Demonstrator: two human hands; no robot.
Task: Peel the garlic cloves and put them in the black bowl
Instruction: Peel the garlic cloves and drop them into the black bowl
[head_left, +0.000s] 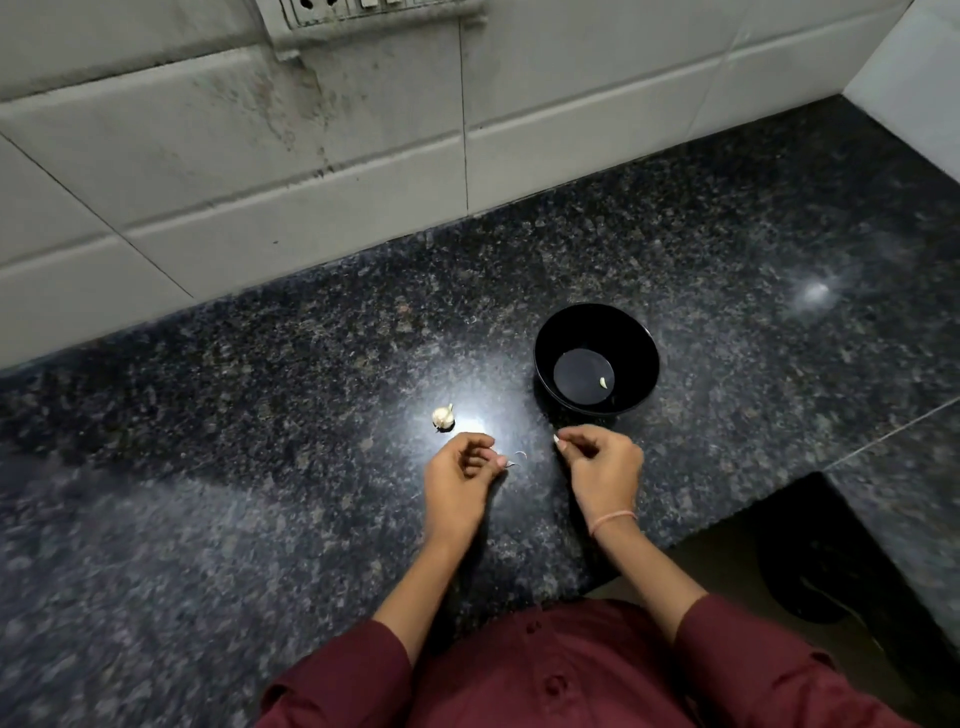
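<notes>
A dark red shirt (561, 670) with matching buttons (555, 682) fills the bottom of the frame, its sleeves (348, 675) pushed up the forearms; a thin pink band (613, 521) circles the right wrist.

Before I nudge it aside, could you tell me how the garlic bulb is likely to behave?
The garlic bulb is small and rounded, so it would probably wobble or roll on the glossy countertop rather than slide straight. It looks light, and its papery skin may flake under a firm grip.

Black bowl (571, 332) upright, one peeled clove (603, 383) inside, garlic bulb (443, 415) apart
</notes>
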